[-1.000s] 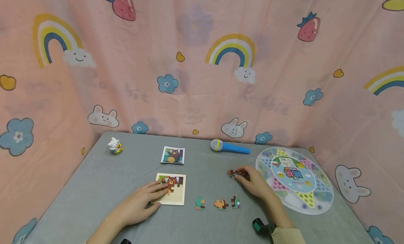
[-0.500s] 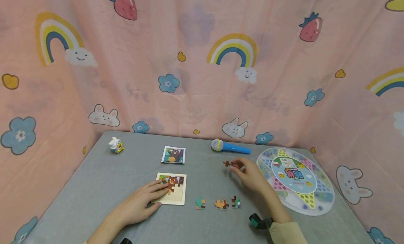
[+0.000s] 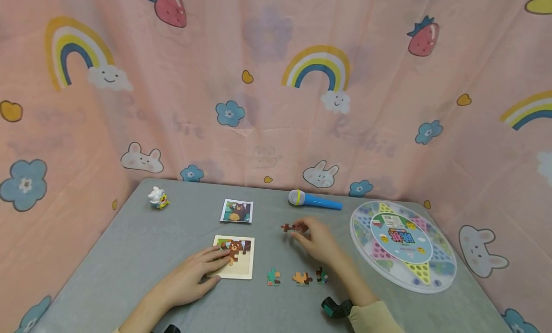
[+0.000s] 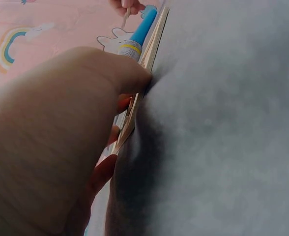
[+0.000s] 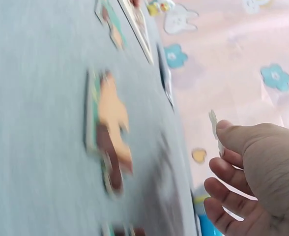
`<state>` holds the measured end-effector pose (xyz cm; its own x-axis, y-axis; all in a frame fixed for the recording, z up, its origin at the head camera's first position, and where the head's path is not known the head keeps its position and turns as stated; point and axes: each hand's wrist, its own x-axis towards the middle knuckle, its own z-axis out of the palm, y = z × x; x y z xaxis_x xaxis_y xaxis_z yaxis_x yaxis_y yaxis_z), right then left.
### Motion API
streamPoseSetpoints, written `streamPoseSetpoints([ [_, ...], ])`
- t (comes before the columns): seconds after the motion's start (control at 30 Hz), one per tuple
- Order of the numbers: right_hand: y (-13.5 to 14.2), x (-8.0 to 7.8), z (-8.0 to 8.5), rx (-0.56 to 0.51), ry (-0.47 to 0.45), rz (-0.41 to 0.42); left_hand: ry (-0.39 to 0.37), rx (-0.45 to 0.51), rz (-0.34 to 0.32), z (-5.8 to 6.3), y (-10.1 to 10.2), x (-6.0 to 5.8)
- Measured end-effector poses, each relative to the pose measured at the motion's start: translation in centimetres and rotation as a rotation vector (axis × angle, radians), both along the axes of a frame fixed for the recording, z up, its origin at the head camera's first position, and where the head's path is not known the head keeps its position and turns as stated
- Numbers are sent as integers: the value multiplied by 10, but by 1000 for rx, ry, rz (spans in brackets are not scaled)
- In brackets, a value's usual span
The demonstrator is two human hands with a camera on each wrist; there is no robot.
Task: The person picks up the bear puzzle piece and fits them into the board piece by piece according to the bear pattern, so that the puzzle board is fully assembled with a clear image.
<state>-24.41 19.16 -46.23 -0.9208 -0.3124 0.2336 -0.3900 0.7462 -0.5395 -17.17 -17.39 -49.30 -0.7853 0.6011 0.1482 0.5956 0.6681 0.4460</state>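
My left hand (image 3: 196,275) rests on the left side of a square wooden puzzle board (image 3: 245,269), its fingers extended over the partly filled bear picture. In the left wrist view the thumb lies at the edge of the board (image 4: 157,42). Thumb and fingers of my right hand (image 3: 318,239) pinch a brown puzzle piece (image 3: 285,227), held up over the table to the right of the board. Seen edge-on in the right wrist view, the piece (image 5: 214,123) sticks out past the thumb. Three loose pieces, a green one (image 3: 273,277), an orange one (image 3: 301,278) and a dark one (image 3: 321,275), lie below that hand.
A bear picture card (image 3: 237,212) lies behind the board. Farther back are a blue toy microphone (image 3: 321,201) and a small white figurine (image 3: 157,198). A round board game (image 3: 401,246) takes up the right side. A patterned pink curtain (image 3: 267,132) hangs behind the grey table.
My right hand has moved left toward the board, carrying the brown puzzle piece from near the round game. The left hand has stayed on the board.
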Motion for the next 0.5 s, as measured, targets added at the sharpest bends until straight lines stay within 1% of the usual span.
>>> streamPoseSetpoints([
  [0.2,-31,6,0,0,-5,48,-5,-5,3,0,0,0],
  [0.37,-53,11,-1,5,6,119,-22,-7,8,1,0,-1],
  [0.5,-68,14,-1,17,1,167,-15,-7,10,0,0,-2],
])
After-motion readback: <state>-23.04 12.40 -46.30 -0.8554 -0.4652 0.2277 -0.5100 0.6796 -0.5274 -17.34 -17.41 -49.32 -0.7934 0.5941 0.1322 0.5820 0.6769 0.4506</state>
